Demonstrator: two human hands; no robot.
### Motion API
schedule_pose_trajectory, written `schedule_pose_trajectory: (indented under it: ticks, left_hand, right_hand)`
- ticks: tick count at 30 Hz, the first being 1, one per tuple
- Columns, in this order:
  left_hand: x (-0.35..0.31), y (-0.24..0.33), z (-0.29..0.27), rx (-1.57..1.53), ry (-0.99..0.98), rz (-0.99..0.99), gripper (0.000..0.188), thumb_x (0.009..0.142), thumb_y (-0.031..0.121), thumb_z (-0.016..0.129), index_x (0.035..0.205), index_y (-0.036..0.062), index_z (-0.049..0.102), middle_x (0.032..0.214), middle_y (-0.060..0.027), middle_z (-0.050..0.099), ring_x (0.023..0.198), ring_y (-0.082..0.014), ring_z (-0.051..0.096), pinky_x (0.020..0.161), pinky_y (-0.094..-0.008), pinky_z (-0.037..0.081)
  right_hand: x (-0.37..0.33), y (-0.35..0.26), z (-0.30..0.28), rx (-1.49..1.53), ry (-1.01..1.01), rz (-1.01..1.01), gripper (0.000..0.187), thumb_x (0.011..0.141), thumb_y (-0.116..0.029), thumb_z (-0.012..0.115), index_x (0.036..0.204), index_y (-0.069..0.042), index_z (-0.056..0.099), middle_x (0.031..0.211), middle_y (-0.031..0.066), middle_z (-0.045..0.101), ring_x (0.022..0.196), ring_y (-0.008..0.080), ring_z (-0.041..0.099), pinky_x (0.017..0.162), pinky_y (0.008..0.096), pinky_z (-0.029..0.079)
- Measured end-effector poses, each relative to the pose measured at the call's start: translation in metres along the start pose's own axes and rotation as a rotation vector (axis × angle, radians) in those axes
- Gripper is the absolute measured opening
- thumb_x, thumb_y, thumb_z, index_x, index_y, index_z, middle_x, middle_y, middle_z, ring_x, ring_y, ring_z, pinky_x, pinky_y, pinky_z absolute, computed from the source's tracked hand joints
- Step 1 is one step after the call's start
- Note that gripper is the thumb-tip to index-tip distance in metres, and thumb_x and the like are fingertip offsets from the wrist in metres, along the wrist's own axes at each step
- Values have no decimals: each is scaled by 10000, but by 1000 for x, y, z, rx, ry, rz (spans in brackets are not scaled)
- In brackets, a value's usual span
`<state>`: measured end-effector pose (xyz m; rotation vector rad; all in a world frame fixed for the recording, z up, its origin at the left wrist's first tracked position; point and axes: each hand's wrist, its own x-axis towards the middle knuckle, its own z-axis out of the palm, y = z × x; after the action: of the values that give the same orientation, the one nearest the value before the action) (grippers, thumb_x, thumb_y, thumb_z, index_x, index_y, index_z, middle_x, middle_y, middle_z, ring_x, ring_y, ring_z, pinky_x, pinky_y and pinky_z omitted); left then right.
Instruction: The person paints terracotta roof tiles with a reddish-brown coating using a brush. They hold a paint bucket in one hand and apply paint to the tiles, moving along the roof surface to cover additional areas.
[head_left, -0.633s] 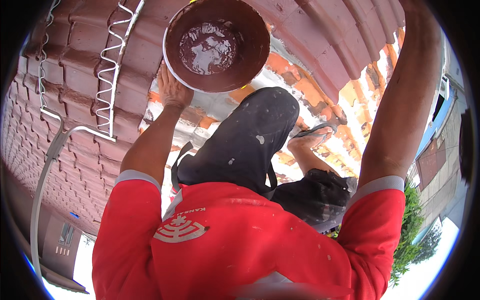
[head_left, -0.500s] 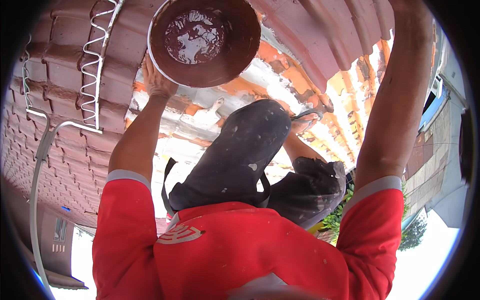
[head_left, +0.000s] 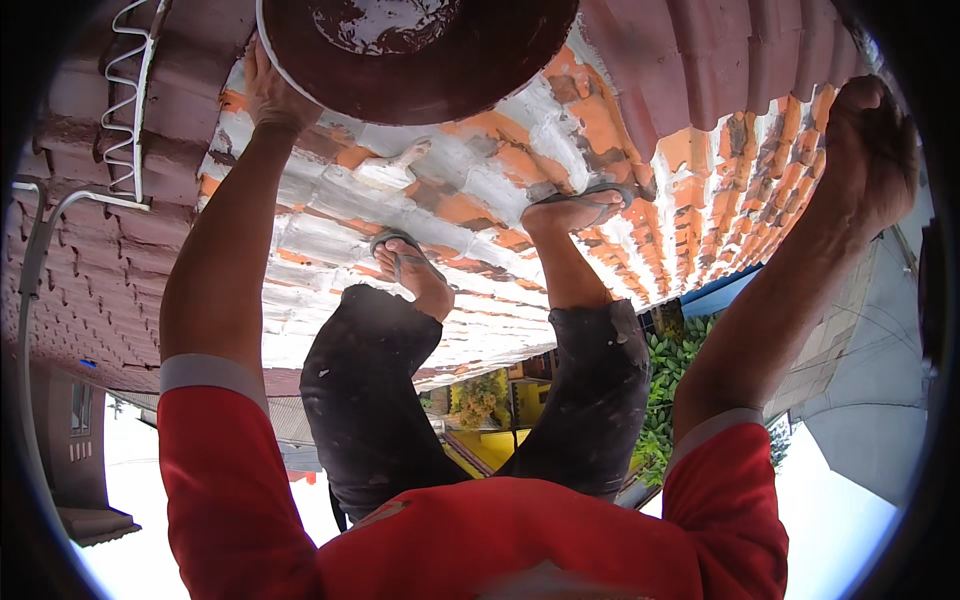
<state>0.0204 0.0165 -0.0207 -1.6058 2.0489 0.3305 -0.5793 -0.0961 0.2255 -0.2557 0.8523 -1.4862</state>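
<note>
A round bucket (head_left: 420,95) with dark red-brown paint, glossy at its middle, stands at the top of the view, its far part cut off. My left hand (head_left: 275,92) is beside the bucket's near left side, fingers stretched out and partly hidden by the rim. Whether it presses on the bucket or only on the tiles, I cannot tell. My right hand (head_left: 872,150) is raised at the far right, in shade, with its fingers curled; what they hold, if anything, is hidden. A pale, paint-smeared flat brush (head_left: 393,168) lies on the tiles below the bucket.
Roof tiles slope away: orange ones patched with white (head_left: 490,210), and red-brown painted ones (head_left: 700,60). My sandalled feet (head_left: 410,265) rest on the patched tiles. A white wavy metal strip (head_left: 140,110) and a bent pipe (head_left: 35,240) are at left. Green plants (head_left: 680,370) show beyond the roof edge.
My knees have come apart and both feet now show. The bucket and my left hand appear higher in view. My right hand has come into view at the right.
</note>
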Motion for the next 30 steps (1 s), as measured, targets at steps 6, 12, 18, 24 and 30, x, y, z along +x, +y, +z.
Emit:
schedule_pose_trajectory:
  ticks: [6,12,18,24,30]
  left_hand:
    - [4,10,-22,298,89,17,826,952,648,622,1619,174,516,1685,-98,476,1582,-329,373,1301,-544,255]
    - [4,11,-23,108,565,90,555,981,471,691,1413,124,664,1480,-118,631,1443,-332,507,1236,-505,373]
    - [-2,14,-24,-196,364,65,814,983,342,630,1665,-13,365,1777,-210,281,1644,-393,246,1344,-563,191]
    - [-3,12,-26,-228,330,75,780,995,327,615,1660,-5,381,1783,-190,281,1651,-369,243,1353,-537,181]
    - [-6,11,-30,-328,308,89,773,1003,347,613,1655,-5,392,1776,-189,296,1652,-363,242,1361,-508,178]
  right_hand:
    - [-120,-27,-30,-193,220,-43,440,1037,-184,631,1323,148,581,1239,281,705,1027,355,696,870,447,569]
    - [-217,5,-32,-226,398,61,367,1065,-214,618,1326,38,677,1250,201,752,991,279,730,833,413,574]
    - [-320,40,16,-378,520,151,320,1060,-274,653,1239,-16,714,1172,116,750,993,253,717,752,381,574]
    - [-388,89,124,-802,571,363,257,1044,-201,700,1196,6,695,1231,205,741,958,247,760,709,369,628]
    - [-383,138,188,-907,405,385,192,1035,-17,720,1207,61,689,1163,213,758,932,213,767,782,359,670]
